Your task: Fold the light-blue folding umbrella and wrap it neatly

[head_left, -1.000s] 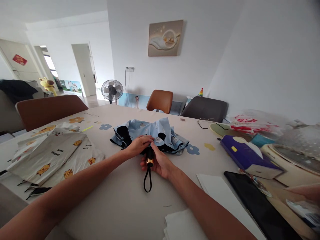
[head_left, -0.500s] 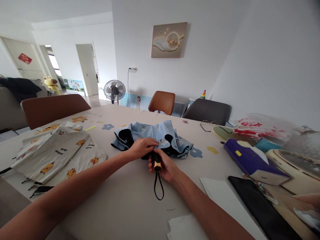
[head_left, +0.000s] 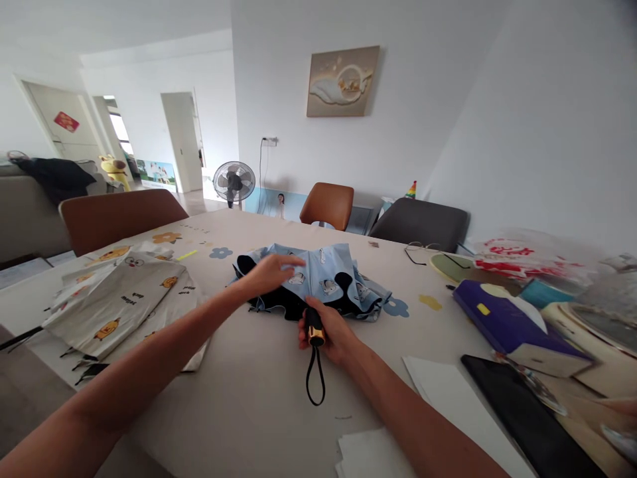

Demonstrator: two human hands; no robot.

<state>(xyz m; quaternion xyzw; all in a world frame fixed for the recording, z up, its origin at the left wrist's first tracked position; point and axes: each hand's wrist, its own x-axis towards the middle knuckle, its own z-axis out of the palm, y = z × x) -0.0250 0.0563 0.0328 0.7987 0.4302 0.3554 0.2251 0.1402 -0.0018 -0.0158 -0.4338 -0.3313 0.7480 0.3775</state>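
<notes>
A collapsed light-blue umbrella (head_left: 328, 275) with cartoon prints and a black lining lies on the table (head_left: 249, 398) in front of me. My right hand (head_left: 331, 332) is wrapped round its black handle (head_left: 314, 326), which has a gold ring and a black wrist loop (head_left: 315, 375) hanging toward me. My left hand (head_left: 271, 271) rests on the blue canopy fabric further back, fingers bent over the cloth.
A cream umbrella (head_left: 119, 299) with yellow cartoon prints lies at the left. At the right are a purple tissue box (head_left: 512, 325), a black tablet (head_left: 527, 418), white papers (head_left: 438, 392), eyeglasses (head_left: 423, 251) and plastic bags. Brown chairs (head_left: 114, 216) surround the table.
My left hand has left the handle area and moved back onto the canopy, spreading the fabric wider. My right hand keeps its hold on the handle. The view has shifted slightly.
</notes>
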